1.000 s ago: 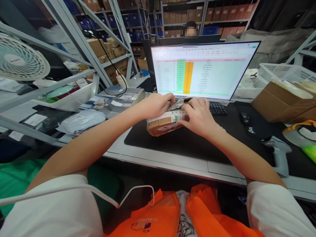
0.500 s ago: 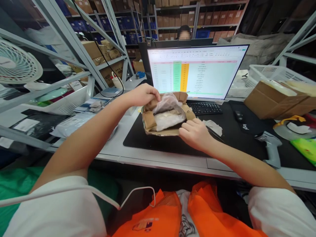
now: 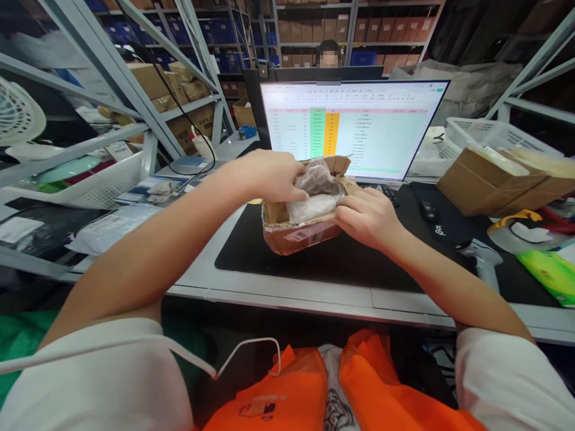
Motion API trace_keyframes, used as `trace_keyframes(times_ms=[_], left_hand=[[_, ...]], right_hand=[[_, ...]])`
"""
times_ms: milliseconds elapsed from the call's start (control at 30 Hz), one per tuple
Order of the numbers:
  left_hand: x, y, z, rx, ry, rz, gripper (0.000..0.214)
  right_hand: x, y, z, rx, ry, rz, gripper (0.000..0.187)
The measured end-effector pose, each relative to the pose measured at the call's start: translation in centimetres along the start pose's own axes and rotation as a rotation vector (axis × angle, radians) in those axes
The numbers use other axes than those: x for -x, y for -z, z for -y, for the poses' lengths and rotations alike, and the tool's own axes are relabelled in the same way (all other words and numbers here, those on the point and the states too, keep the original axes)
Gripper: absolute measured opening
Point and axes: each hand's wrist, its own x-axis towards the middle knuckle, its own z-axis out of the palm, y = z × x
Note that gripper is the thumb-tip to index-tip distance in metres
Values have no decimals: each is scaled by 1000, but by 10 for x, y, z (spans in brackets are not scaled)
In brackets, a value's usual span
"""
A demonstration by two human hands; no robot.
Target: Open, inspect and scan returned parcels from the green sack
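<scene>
A small opened cardboard box (image 3: 299, 234) sits on the black desk mat (image 3: 341, 257) in front of the monitor (image 3: 354, 129). Clear plastic wrapping (image 3: 314, 197) bulges out of its top. My left hand (image 3: 269, 176) reaches over the box and pinches the plastic wrapping at its upper edge. My right hand (image 3: 368, 216) grips the box's right side, fingers curled round the flap. A white label shows on the box's front face.
A keyboard (image 3: 390, 196) lies behind the box. To the right are a mouse (image 3: 426, 209), a barcode scanner (image 3: 480, 263), a larger cardboard box (image 3: 494, 179) and a white basket (image 3: 489, 134). Grey shelving (image 3: 117, 78) and white bags (image 3: 108, 224) stand left. Another person sits behind the monitor.
The box was closed a second ago; its flaps are now open and the plastic wrapping shows. My left hand moved onto the plastic, and my right hand shifted to the box's right side.
</scene>
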Motion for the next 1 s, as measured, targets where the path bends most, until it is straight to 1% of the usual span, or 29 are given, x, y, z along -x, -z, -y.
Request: trace_keyframes(times_ms=[67,100,167,200,267,300,333,367,400,433,467,533,600,667,700,767,833,900,1000], left_hand=[[-3,-17,-2,-94,62,-19,68],[-3,-27,0,-118,82,-21,70],[0,-44,6,-125,97,-92,63],[3,-51,9,-117,87,-146,58],[10,-57,13,-89,14,-264,49],[14,-58,13,-76,-51,-304,44],[17,-57,12,-66,-128,-312,38],[19,-55,9,-62,-204,-291,34],[21,-53,4,-66,-265,-251,33],[23,-52,-2,-80,-304,-208,35],[24,-50,-8,-105,-321,-175,40],[29,-50,-23,-174,-318,-161,53],[37,-54,-36,-240,-298,-204,57],[47,-58,-44,-272,-280,-253,48],[53,-60,-47,-273,-282,-261,40],[65,-61,-49,-244,-343,-232,30],[76,-57,-49,-177,-445,-180,29],[86,-50,-49,-98,-518,-144,31],[97,-38,-49,-25,-539,-83,36]], right_hand=[[0,-20,1,-22,-50,-65,33],[3,-32,4,-48,-76,-103,31],[13,-53,13,-105,-131,-162,28],[18,-61,18,-125,-151,-181,29],[24,-67,26,-142,-175,-205,34],[24,-64,28,-146,-172,-208,35],[20,-56,27,-152,-159,-199,34],[14,-45,24,-163,-140,-166,32],[6,-32,19,-176,-125,-102,30],[-4,-17,13,-186,-121,-11,31],[-15,-3,6,-189,-126,92,34],[-36,19,-6,-178,-142,285,35],[-49,29,-11,-170,-107,427,28],[-49,29,-6,-172,-19,511,24],[-45,28,-1,-168,20,520,25],[-29,27,12,-139,49,468,30],[-10,30,23,-109,44,398,32],[6,35,31,-122,60,387,33],[22,39,35,-223,113,410,40]])
